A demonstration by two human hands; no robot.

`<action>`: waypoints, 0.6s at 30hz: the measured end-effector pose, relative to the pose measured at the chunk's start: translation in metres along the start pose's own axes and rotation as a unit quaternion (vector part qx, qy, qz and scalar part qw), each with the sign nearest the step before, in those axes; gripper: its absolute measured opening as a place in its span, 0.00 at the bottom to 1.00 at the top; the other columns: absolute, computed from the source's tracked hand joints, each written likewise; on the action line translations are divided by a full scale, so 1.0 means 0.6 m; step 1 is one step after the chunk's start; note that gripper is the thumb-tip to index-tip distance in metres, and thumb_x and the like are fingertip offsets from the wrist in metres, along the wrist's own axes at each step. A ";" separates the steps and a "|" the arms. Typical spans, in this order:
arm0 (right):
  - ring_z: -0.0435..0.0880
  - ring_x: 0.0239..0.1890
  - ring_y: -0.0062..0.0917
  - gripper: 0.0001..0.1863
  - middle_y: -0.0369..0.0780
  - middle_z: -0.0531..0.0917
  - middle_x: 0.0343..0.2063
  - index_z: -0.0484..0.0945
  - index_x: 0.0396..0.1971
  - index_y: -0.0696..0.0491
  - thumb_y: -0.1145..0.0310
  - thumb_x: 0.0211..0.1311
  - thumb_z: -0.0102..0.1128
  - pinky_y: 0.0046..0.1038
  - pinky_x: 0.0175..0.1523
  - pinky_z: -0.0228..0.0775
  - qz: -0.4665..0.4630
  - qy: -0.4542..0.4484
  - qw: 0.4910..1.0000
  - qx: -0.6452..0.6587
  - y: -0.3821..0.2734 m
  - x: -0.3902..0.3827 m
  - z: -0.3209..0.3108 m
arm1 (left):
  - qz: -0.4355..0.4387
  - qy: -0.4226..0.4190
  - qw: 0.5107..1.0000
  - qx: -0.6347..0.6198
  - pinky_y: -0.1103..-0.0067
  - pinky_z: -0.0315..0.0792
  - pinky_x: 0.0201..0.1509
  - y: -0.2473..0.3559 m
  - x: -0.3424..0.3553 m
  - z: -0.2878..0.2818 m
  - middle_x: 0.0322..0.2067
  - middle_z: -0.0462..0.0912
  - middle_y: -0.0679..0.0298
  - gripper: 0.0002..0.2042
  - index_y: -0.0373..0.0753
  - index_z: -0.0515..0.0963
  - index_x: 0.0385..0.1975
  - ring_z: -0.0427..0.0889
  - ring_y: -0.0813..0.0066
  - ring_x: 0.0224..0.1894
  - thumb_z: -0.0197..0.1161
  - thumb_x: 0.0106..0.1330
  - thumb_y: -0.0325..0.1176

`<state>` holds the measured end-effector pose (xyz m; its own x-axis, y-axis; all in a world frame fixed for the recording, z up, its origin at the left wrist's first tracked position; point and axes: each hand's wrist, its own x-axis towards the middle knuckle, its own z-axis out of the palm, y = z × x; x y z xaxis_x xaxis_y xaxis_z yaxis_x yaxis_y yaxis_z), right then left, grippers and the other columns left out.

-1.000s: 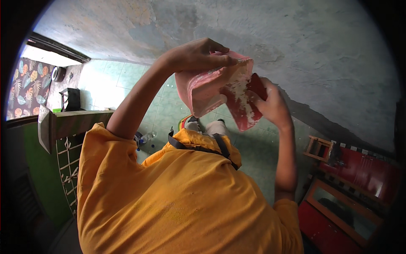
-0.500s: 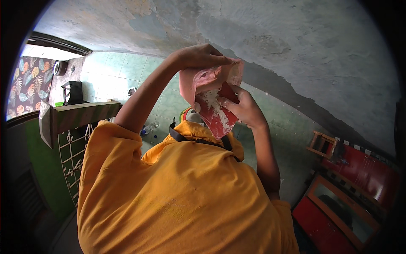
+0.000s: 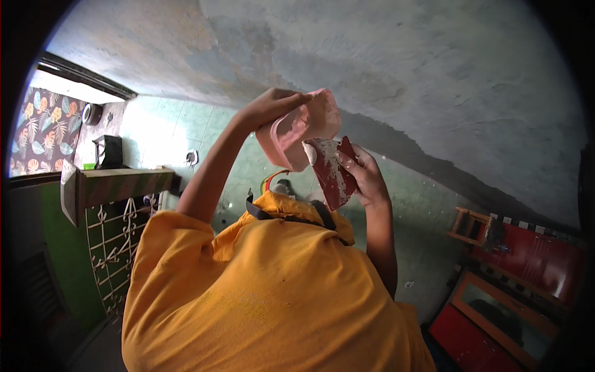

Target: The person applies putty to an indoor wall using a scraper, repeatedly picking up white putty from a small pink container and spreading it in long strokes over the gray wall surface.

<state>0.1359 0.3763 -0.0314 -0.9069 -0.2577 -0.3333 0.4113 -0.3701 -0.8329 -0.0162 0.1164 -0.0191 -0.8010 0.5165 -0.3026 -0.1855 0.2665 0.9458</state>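
Note:
My left hand (image 3: pixel 273 106) is closed on the rim of a pink plastic tub (image 3: pixel 282 152), which is tilted, with smears on its inner wall. In my right hand (image 3: pixel 370 180) is a dark red, flat putty spreader (image 3: pixel 335 191), pinched between thumb and fingers. Whitish paste (image 3: pixel 327 152) coats part of its face and its upper left corner. The spreader is just right of the tub and appears apart from it. How much paste lies in the tub cannot be made out.
A patchy grey wall (image 3: pixel 384 56) with a darker band rises ahead. Pale green tiles (image 3: pixel 245 167) cover the floor. At the left stand a wooden ledge (image 3: pixel 127 183) and a white metal grille (image 3: pixel 114 248). A small wooden stool (image 3: pixel 469 226) and red cabinets (image 3: pixel 533 257) are at the right.
The spreader has come out of the tub and now sits to its right, with less paste on its face. Left hand and tub have shifted slightly left and down.

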 end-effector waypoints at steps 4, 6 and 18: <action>0.81 0.48 0.20 0.24 0.35 0.80 0.49 0.70 0.62 0.56 0.67 0.70 0.62 0.28 0.50 0.79 -0.146 0.118 0.980 0.069 -0.034 -0.035 0.001 | 0.106 0.067 0.989 -0.078 0.74 0.72 0.62 0.022 -0.026 0.054 0.51 0.85 0.61 0.22 0.35 0.80 0.58 0.79 0.74 0.54 0.52 0.78 0.45; 0.80 0.55 0.23 0.30 0.32 0.78 0.54 0.65 0.68 0.54 0.64 0.70 0.64 0.32 0.57 0.77 -0.196 0.121 0.966 0.121 -0.061 -0.046 -0.032 | 0.109 0.045 0.989 -0.087 0.70 0.71 0.64 0.035 -0.024 0.080 0.54 0.83 0.58 0.24 0.36 0.78 0.60 0.79 0.70 0.56 0.46 0.79 0.46; 0.83 0.52 0.31 0.12 0.45 0.84 0.51 0.79 0.52 0.62 0.72 0.76 0.55 0.32 0.57 0.76 -0.829 0.310 0.216 -0.412 -0.775 -0.153 0.046 | 0.096 0.042 0.947 -0.304 0.79 0.75 0.56 0.068 -0.059 0.225 0.52 0.83 0.62 0.23 0.30 0.75 0.62 0.81 0.77 0.51 0.51 0.80 0.42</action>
<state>0.0305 0.5473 0.3991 0.3123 -0.1164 0.9428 -0.4501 0.8559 0.2547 0.0817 0.2187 0.0144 -0.8905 0.4353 -0.1325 -0.3053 -0.3557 0.8833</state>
